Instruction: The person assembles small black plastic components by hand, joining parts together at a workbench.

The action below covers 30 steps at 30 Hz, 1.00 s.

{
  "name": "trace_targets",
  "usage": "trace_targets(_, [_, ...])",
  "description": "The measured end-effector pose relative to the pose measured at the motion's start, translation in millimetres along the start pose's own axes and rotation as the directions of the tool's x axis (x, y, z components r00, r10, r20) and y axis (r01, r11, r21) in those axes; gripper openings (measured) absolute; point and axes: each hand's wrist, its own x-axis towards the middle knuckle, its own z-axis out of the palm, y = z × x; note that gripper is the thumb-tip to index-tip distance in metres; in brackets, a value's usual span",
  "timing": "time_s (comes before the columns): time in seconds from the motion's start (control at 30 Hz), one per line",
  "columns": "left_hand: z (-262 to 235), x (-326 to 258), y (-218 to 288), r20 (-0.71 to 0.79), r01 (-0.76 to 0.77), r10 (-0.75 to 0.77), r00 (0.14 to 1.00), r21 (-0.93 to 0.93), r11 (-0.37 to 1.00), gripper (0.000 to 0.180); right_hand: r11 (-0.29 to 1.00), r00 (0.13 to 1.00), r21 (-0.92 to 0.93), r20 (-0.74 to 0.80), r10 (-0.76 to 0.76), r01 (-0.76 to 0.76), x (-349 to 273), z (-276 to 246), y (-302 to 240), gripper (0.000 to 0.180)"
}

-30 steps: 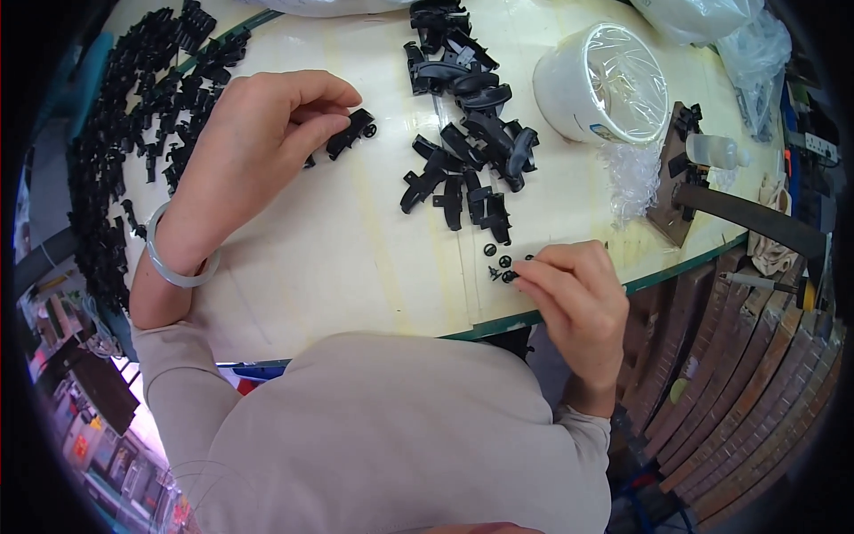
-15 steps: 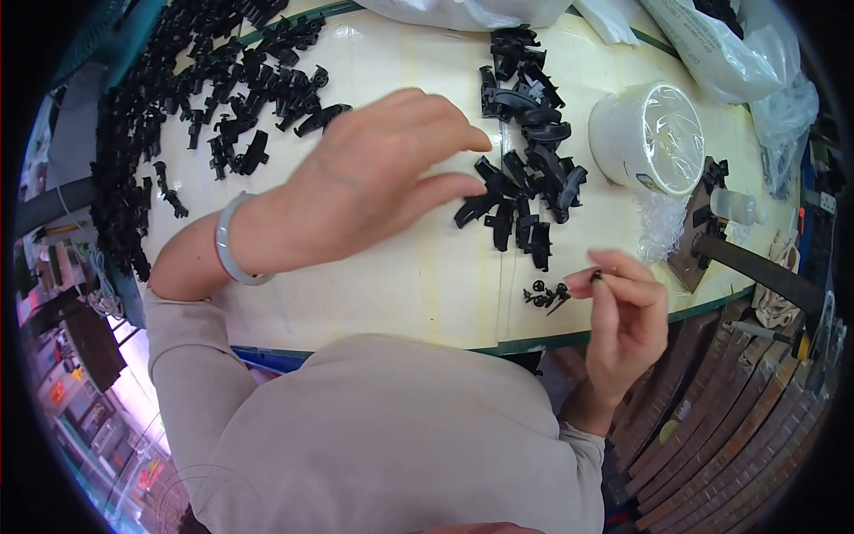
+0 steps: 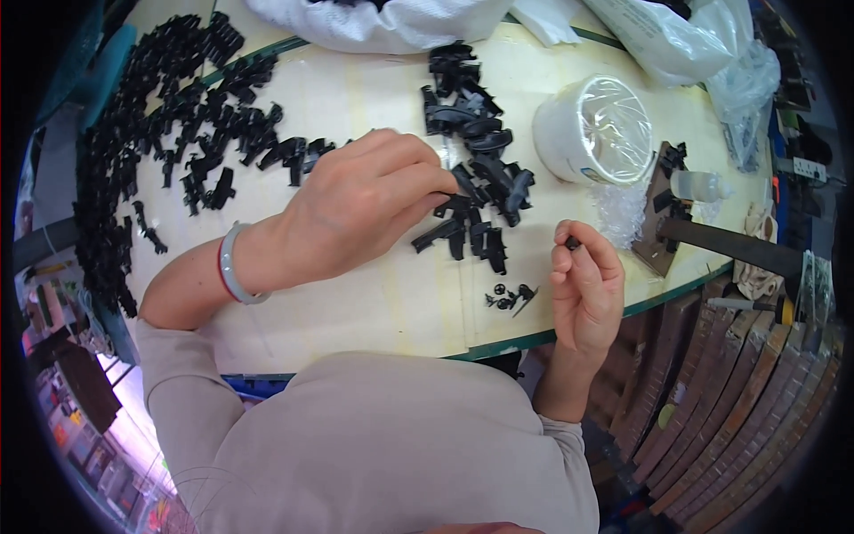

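My left hand (image 3: 365, 209) reaches over the pale table (image 3: 356, 303) into a pile of black plastic clips (image 3: 480, 178); its fingertips close on one clip at the pile's left side. My right hand (image 3: 583, 285) is raised near the table's front edge and pinches a tiny black part (image 3: 572, 242) between thumb and forefinger. A few small black bits (image 3: 509, 296) lie on the table just left of that hand. A pale bracelet (image 3: 229, 264) circles my left wrist.
A large spread of black clips (image 3: 169, 133) covers the table's left side. A white round tub (image 3: 594, 129) covered with clear film stands at the right, by a brown block (image 3: 663, 214) and a small bottle (image 3: 698, 185). Plastic bags (image 3: 676, 36) lie along the far edge.
My left hand has moved from the left side of the table to the central clip pile. My right hand has lifted off the small bits with a tiny part pinched.
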Motion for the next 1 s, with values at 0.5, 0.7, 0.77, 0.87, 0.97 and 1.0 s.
trace_targets(0.5, [-12, -4, 6, 0.337, 0.438, -0.282, 0.898, -0.635, 0.636, 0.030, 0.999, 0.995, 0.032, -0.099, 0.016, -0.013, 3, 1, -2, 0.023])
trace_targets(0.7, [-17, 1, 14, 0.395, 0.482, -0.281, 0.875, -0.639, 0.600, 0.041, 0.974, 0.977, -0.134, -0.094, -0.194, 0.180, 4, -2, -3, 0.019])
trace_targets(0.77, [-14, -2, 12, 0.346, 0.437, -0.270, 0.899, -0.658, 0.613, 0.042, 0.977, 0.982, -0.119, -0.057, -0.183, 0.175, 5, -4, -4, 0.019])
trace_targets(0.87, [-14, -1, 10, 0.315, 0.379, -0.219, 0.923, -0.660, 0.648, 0.041, 0.988, 0.989, -0.050, -0.012, -0.145, 0.144, 5, -3, -5, 0.019])
trace_targets(0.97, [-15, 0, 9, 0.360, 0.422, -0.227, 0.905, -0.689, 0.589, 0.040, 0.988, 0.986, -0.028, -0.065, -0.155, 0.153, 3, -1, -6, 0.019])
trace_targets(1.0, [-15, -1, 9, 0.381, 0.448, -0.243, 0.892, -0.673, 0.589, 0.039, 0.989, 0.985, -0.037, -0.087, -0.147, 0.145, 4, -1, -4, 0.020])
